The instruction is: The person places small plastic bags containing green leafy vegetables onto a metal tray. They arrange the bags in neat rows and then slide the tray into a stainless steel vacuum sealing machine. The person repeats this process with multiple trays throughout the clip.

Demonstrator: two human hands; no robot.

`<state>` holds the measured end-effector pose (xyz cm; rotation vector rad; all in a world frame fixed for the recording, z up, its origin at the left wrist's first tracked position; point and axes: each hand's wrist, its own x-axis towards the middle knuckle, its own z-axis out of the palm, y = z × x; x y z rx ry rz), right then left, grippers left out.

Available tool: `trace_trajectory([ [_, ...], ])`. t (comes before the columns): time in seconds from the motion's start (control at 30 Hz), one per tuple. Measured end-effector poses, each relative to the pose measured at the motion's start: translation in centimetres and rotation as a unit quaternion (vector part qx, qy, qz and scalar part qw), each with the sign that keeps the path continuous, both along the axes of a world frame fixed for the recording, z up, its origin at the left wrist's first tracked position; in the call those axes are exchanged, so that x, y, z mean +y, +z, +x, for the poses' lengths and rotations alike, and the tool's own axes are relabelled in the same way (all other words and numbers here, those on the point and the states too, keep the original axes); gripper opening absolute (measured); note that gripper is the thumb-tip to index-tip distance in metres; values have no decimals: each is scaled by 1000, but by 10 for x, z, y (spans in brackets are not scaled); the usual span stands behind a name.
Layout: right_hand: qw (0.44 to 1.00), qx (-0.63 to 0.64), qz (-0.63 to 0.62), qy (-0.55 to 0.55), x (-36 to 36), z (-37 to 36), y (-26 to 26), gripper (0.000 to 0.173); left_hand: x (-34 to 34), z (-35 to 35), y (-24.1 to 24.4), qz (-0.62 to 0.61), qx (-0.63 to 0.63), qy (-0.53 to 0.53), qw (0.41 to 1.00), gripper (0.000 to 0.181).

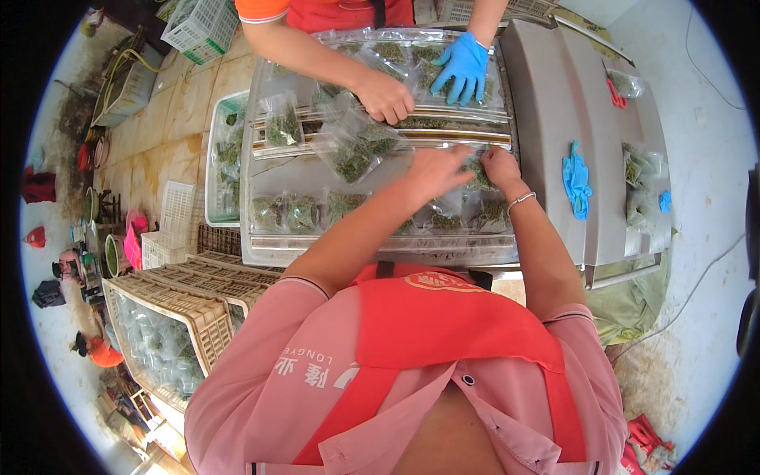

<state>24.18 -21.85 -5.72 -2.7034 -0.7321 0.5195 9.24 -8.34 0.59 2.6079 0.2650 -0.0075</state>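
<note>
My left hand (pixel 438 172), slightly blurred, has its fingers apart over the right part of a metal-framed work surface (pixel 380 242). Beside it, my right hand (pixel 502 166), a bracelet on its wrist, pinches the edge of a clear plastic bag of green plant pieces (pixel 476 172). More filled bags lie in a row near me, among them one bag (pixel 303 212) at the left. A loose pile of bags (pixel 350 155) sits left of centre, next to a single bag (pixel 283 126). Metal rails (pixel 439 133) cross the middle.
Across the table, a co-worker's bare hand (pixel 385 98) rests near the rails and their blue-gloved hand (pixel 462 68) on bags. A white tub (pixel 209 172) adjoins the left side; plastic crates (pixel 208 320) stand lower left. On the right metal cover (pixel 543 119) lies a blue glove (pixel 576 181).
</note>
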Motion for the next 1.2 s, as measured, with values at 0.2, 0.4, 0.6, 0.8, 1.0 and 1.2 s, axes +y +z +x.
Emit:
trace_trajectory([
  [0.2, 990, -63, -108, 71, 14, 8, 45, 25, -16, 1, -11, 67, 104, -84, 989, 68],
  [0.4, 903, -280, -159, 284, 18, 14, 33, 24, -24, 5, -21, 85, 94, -82, 988, 66],
  [0.6, 928, -223, -110, 278, 21, 35, 24, 29, -19, 5, -21, 59, 79, -84, 992, 63],
  [0.8, 950, -142, -48, 273, 25, 43, 30, 22, -28, 17, -23, 75, 62, -61, 993, 61],
  [1.0, 955, -169, 97, 223, 23, 42, 13, 4, -27, -6, -13, 32, -46, -36, 998, 55],
  [1.2, 983, -146, 89, 72, 24, 49, 17, 11, 32, -114, 31, -132, -36, 253, 958, 35],
])
